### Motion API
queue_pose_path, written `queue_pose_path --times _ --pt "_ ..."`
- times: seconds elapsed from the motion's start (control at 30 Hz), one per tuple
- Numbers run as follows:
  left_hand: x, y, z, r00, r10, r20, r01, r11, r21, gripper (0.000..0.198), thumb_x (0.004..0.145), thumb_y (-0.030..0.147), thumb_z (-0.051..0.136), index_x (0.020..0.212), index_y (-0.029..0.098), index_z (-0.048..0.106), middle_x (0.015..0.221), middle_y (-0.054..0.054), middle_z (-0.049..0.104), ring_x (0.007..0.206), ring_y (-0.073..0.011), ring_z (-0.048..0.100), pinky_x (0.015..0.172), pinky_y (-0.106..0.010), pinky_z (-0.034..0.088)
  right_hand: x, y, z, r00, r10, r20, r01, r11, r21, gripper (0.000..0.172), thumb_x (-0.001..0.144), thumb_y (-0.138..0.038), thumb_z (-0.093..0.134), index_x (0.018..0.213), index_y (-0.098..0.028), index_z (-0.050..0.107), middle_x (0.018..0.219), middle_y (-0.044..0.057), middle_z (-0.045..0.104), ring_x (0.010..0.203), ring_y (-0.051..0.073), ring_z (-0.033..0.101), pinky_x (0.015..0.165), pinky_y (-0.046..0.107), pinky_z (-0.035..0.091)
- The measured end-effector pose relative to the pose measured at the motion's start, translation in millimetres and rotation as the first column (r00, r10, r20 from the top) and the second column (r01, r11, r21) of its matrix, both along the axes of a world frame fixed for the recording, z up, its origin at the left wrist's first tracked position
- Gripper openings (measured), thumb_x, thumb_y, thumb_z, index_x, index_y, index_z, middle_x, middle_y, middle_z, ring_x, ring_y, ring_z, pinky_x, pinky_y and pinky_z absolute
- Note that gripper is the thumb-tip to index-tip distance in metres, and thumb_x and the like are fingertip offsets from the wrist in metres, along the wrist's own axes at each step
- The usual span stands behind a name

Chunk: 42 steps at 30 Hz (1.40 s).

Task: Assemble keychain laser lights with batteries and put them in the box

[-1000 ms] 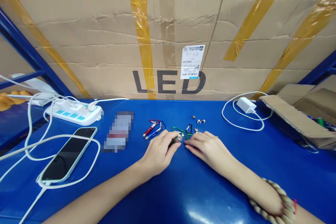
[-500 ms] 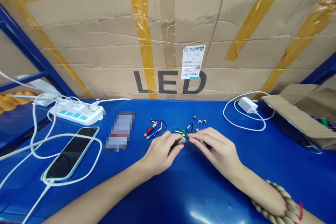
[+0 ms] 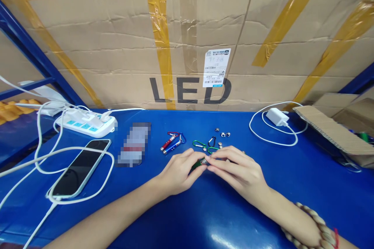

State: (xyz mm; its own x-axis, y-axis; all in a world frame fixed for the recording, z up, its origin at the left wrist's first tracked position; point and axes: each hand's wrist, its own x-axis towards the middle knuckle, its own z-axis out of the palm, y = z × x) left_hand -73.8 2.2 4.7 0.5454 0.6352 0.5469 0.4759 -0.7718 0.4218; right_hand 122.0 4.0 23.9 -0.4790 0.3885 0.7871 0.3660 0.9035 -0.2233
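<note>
On the blue table (image 3: 204,210) my left hand (image 3: 178,173) is closed round a small green keychain flashlight (image 3: 200,162). My right hand (image 3: 238,171) meets it from the right, fingertips pinched at the flashlight's silver end. Just beyond my hands lie a red mini flashlight (image 3: 168,141) and a blue mini flashlight (image 3: 173,146), green carabiner clips (image 3: 199,144), a black carabiner clip (image 3: 210,141) and a few small silver button cells (image 3: 223,134).
A phone (image 3: 80,168) ringed by white cable lies at the left, behind it a white power strip (image 3: 87,123). A white charger with cable (image 3: 276,116) sits at the back right. A taped cardboard box marked LED (image 3: 189,39) walls off the back; cardboard pieces (image 3: 330,130) lie at right.
My right hand rose off the table and closed in on the flashlight's end. Both hands drew slightly nearer to me with the flashlight between them.
</note>
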Motion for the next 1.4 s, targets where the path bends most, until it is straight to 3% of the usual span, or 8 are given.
queue_pose_path --times 0.23,0.43,0.53,0.63,0.77,1.03,1.2,1.4 --pt "0 -1 1.9 0.997 0.060 0.043 -0.055 0.993 -0.108 0.014 0.094 0.019 0.040 0.100 0.017 0.052 0.080 -0.003 0.061 0.069 -0.0153 0.060 0.059 -0.023 0.047 0 -2 2.9 0.995 -0.008 0.097 0.024 0.986 -0.168 0.026 0.091 -0.022 0.051 0.114 -0.019 0.063 0.108 0.010 0.063 0.096 0.019 0.056 0.080 0.034 0.051" --pt "0 -1 0.4 0.996 0.067 0.065 -0.056 0.987 -0.151 0.015 0.094 0.020 0.040 0.105 0.017 0.050 0.082 -0.005 0.062 0.066 -0.0145 0.061 0.055 -0.021 0.047 0 -4 3.4 0.998 0.012 0.062 0.013 0.926 -0.377 0.027 0.092 -0.022 0.048 0.116 -0.025 0.061 0.114 0.006 0.057 0.106 0.017 0.054 0.092 0.034 0.047" --pt "1 -2 -0.4 0.995 0.074 0.064 -0.064 0.988 -0.143 0.016 0.094 0.020 0.039 0.106 0.016 0.049 0.084 -0.005 0.062 0.067 -0.0146 0.061 0.055 -0.022 0.047 1 -4 2.2 0.995 0.004 0.097 0.037 0.910 -0.413 0.035 0.092 -0.024 0.046 0.127 -0.024 0.050 0.120 0.007 0.055 0.113 0.018 0.052 0.096 0.035 0.045" --pt "2 -2 0.6 0.996 0.073 0.052 -0.067 0.991 -0.117 0.014 0.094 0.021 0.039 0.103 0.017 0.050 0.083 -0.005 0.063 0.067 -0.0147 0.061 0.056 -0.022 0.047 3 -2 0.7 0.981 -0.039 0.190 0.112 0.913 -0.393 0.040 0.092 -0.027 0.047 0.131 -0.023 0.041 0.123 0.008 0.055 0.115 0.020 0.050 0.096 0.040 0.044" --pt "3 -3 4.5 0.999 0.046 0.018 -0.045 0.997 -0.068 0.015 0.094 0.022 0.039 0.098 0.017 0.052 0.078 -0.004 0.064 0.069 -0.0156 0.059 0.059 -0.024 0.047 7 7 -0.8 0.949 -0.175 0.261 0.257 0.910 -0.326 0.032 0.093 -0.031 0.043 0.123 -0.022 0.049 0.122 0.010 0.056 0.115 0.023 0.051 0.095 0.043 0.044" --pt "2 -4 6.4 1.000 -0.015 -0.015 0.014 1.000 -0.007 0.019 0.095 0.025 0.037 0.096 0.017 0.055 0.075 -0.004 0.064 0.066 -0.0153 0.058 0.060 -0.024 0.047 31 43 -18.4 0.825 -0.425 0.372 0.526 0.818 -0.232 0.034 0.093 -0.028 0.039 0.121 -0.016 0.056 0.128 0.014 0.055 0.119 0.027 0.050 0.094 0.048 0.043" --pt "2 -4 5.7 1.000 -0.016 -0.016 0.016 1.000 -0.002 0.020 0.095 0.026 0.038 0.096 0.017 0.055 0.075 -0.004 0.064 0.066 -0.0148 0.058 0.060 -0.023 0.048 42 54 -30.9 0.772 -0.454 0.444 0.578 0.792 -0.197 0.036 0.091 -0.019 0.037 0.118 -0.011 0.059 0.125 0.015 0.058 0.116 0.028 0.053 0.091 0.048 0.045" --pt "2 -4 6.2 1.000 0.002 -0.026 -0.002 1.000 -0.014 0.020 0.095 0.025 0.038 0.096 0.017 0.056 0.074 -0.003 0.063 0.064 -0.0141 0.058 0.060 -0.023 0.049 46 57 -32.9 0.783 -0.422 0.457 0.549 0.814 -0.190 0.037 0.086 -0.010 0.037 0.114 -0.013 0.061 0.113 0.012 0.066 0.102 0.026 0.062 0.083 0.044 0.048"
